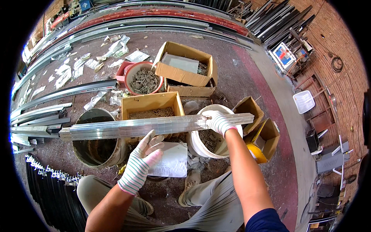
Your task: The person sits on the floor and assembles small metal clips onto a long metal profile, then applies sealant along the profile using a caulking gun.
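A long bundle of thin silvery metal strips [154, 127] lies crosswise in front of me, its middle shiny as if wrapped in clear film. My right hand [219, 121], in a white striped knit glove, grips it near its right end, above a white bucket [190, 146] with small metal parts inside. Just below the bundle is my left hand [137, 166], in a matching glove. Its fingers are spread, the tips close to the bundle's lower edge; I cannot tell whether they touch. Beside that hand lies a printed white sheet [176, 162].
A dark bucket [120, 154] and a wooden box [152, 99] sit under the bundle. Beyond are a red-rimmed tub [133, 83] of metal pieces and a cardboard box [185, 79]. Black profiles [50, 197] stand at left; a yellow carton [270, 145] is at right.
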Tool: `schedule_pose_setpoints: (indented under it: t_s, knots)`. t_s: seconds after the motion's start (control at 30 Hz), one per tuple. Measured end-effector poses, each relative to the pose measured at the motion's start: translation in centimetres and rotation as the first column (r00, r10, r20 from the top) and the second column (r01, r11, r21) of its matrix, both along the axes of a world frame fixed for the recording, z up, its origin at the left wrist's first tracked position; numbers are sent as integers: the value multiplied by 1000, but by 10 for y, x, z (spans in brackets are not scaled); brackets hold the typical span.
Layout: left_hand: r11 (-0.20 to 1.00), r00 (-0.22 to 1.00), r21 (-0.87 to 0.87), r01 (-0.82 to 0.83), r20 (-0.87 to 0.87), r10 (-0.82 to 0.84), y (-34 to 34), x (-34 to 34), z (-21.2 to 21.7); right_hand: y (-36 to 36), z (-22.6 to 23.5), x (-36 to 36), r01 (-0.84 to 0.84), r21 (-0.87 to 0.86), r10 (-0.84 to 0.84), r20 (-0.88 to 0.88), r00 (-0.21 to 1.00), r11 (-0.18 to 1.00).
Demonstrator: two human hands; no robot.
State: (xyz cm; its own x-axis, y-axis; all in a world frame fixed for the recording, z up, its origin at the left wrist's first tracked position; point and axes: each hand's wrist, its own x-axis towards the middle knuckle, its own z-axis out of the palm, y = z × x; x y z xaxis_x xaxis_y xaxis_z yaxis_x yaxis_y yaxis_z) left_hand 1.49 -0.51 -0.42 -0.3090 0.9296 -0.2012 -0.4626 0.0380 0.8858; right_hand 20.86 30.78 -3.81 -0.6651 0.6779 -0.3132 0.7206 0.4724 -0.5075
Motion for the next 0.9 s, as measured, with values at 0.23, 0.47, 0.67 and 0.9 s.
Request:
schedule_pose_setpoints:
  t_s: [0.23,0.47,0.67,0.9]
  knots:
    - [1000,1000,-7,-13,19,13,1,-2,-3,8,-18,-4,39,-9,-39,9,999,999]
    - [999,999,9,43,11,-43,14,8,-1,62,-91,41,-37,-76,17,-245,969,996]
    - [1000,1000,-8,7,-4,-7,11,0,-9,40,-61,10,327,-163,-349,-135,927,931]
    - [996,989,-93,-16,-145,2,3,-2,-4,-57,33,-26,-7,227,2,22,1000,974]
